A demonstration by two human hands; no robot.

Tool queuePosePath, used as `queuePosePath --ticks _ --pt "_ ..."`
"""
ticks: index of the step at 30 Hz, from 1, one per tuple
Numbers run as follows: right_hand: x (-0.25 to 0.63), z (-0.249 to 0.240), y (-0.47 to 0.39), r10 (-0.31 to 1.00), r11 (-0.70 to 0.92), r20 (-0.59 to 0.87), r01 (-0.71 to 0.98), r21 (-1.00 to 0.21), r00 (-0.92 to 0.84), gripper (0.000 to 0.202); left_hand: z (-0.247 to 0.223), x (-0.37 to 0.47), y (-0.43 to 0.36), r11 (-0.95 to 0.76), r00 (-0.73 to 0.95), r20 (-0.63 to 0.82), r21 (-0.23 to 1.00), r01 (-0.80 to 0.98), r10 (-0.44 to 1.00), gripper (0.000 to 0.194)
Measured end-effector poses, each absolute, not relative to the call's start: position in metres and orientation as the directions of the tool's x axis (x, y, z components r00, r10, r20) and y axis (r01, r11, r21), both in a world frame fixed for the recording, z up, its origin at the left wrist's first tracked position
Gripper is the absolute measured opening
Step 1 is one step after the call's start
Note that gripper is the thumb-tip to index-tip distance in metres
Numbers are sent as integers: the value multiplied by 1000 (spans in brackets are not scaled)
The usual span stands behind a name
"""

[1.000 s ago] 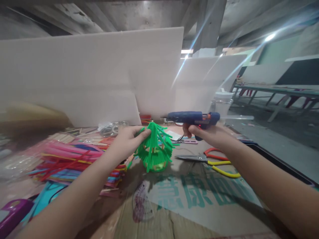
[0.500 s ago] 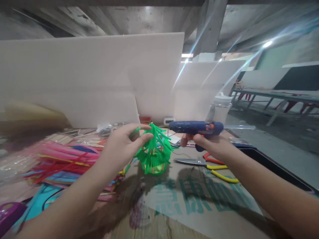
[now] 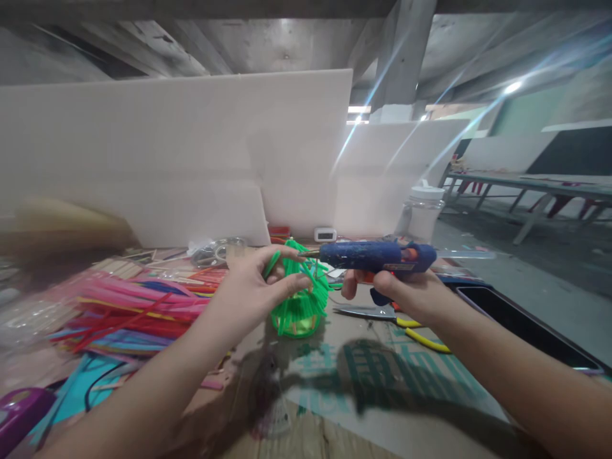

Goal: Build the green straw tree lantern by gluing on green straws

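Note:
A small hut-shaped craft, covered in bright green fuzzy pipe cleaner pieces, stands upright on the table. My left hand is in front of its top left side, thumb and index finger partly curled. A short green pipe cleaner piece sticks up between its fingers; the fingertips partly cover the craft. In my right hand is a blue glue gun, held level by its handle with a clear glue stick out of the back. Its metal nozzle points left, close to my left index fingertip at the craft's top.
Yellow-handled pliers lie right of the craft, near a dark phone-like slab. Colourful pipe cleaners are heaped on the left. Behind stand white boards, a small white clock and a clear bottle.
The glue gun has moved slightly down, its nozzle now nearer my left fingertips. My left hand has shifted right and down over the craft's front.

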State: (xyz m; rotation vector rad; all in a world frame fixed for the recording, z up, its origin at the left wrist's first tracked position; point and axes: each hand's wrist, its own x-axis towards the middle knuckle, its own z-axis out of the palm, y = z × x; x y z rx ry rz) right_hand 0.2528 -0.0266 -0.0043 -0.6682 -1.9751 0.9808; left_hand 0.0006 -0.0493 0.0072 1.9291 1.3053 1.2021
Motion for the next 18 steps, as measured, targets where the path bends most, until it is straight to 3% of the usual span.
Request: queuePosePath --ticks 7,12,18 --pt "253 -9 -25 736 554 388 165 -816 -555 47 2 5 -50 -487 176 455 792 367 873 33" --pt "250 -12 -25 710 543 387 108 -832 -588 43 0 9 -51 -451 130 434 827 335 892 28" --pt "252 -4 -27 712 568 428 98 -817 -557 38 7 -5 -44 -477 121 479 752 455 870 27"
